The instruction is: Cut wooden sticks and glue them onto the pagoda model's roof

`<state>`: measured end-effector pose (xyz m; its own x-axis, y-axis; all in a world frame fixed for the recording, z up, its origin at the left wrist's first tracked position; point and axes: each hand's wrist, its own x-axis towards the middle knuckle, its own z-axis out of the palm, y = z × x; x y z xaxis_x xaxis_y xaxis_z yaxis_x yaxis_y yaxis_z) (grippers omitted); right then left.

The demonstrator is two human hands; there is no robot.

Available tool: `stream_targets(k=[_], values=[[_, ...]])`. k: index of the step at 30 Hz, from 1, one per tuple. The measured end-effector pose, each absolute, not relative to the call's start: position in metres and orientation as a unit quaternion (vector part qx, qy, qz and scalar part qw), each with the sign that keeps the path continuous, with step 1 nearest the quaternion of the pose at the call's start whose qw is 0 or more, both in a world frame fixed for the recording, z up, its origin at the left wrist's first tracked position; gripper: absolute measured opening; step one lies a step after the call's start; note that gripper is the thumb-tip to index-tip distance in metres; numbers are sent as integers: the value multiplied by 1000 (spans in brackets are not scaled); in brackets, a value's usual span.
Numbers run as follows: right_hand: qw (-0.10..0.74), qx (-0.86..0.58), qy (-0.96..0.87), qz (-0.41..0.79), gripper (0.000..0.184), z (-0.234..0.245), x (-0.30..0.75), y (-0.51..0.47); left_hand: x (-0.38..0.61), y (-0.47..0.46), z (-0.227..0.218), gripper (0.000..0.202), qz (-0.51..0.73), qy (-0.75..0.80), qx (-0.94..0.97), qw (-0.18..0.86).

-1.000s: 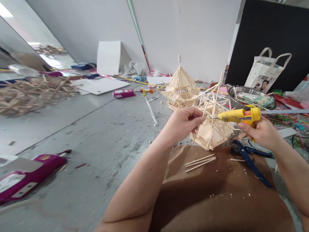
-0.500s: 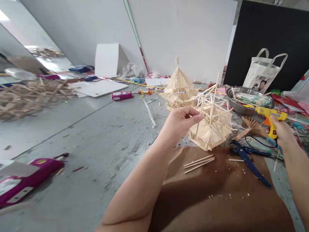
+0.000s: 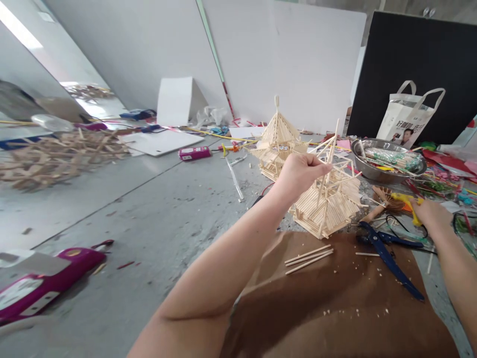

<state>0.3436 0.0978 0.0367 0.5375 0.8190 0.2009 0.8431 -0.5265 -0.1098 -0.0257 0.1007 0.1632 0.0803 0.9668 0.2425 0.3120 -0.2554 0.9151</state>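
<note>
My left hand point(image 3: 303, 171) is closed in a pinch on a thin wooden stick point(image 3: 319, 195), held against the open upper frame of the nearer stick pagoda model point(image 3: 324, 211). Behind it stands a second stick pagoda point(image 3: 278, 132) with a pointed roof. At the right, my right hand point(image 3: 432, 215) grips a yellow hot glue gun point(image 3: 412, 205), held low beside a folded brown paper fan point(image 3: 383, 195). Several loose wooden sticks point(image 3: 309, 258) lie on brown paper point(image 3: 298, 318) in front of the nearer model. Blue-handled pliers point(image 3: 393, 263) rest at the paper's right side.
A metal bowl point(image 3: 389, 171) of wrapped sticks stands back right, with a white tote bag point(image 3: 406, 117) behind it. Magenta power strips point(image 3: 70, 263) lie on the grey floor at left. A heap of wood pieces point(image 3: 59, 156) spreads far left. Scraps and cords clutter the right side.
My left hand has moved right and closer to the upper frame with its stick. My right hand has lowered the glue gun. The camera view has shifted slightly.
</note>
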Motion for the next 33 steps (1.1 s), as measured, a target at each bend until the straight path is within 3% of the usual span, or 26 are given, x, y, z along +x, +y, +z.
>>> stream_targets(k=[3, 9, 13, 20, 33], values=[[101, -865, -485, -78, 45, 61, 319, 95, -19, 107, 168, 28, 448, 508, 644, 355], [338, -677, -652, -52, 28, 127, 227, 90, -14, 116, 171, 30, 450, 514, 670, 292], [424, -570, -703, 20, 28, 156, 172, 95, -14, 118, 173, 28, 438, 532, 681, 248], [430, -539, -709, 146, 34, 177, 132, 117, -11, 122, 174, 37, 419, 520, 709, 225], [466, -537, -667, 220, 31, 173, 124, 133, -10, 123, 171, 28, 433, 527, 701, 208]])
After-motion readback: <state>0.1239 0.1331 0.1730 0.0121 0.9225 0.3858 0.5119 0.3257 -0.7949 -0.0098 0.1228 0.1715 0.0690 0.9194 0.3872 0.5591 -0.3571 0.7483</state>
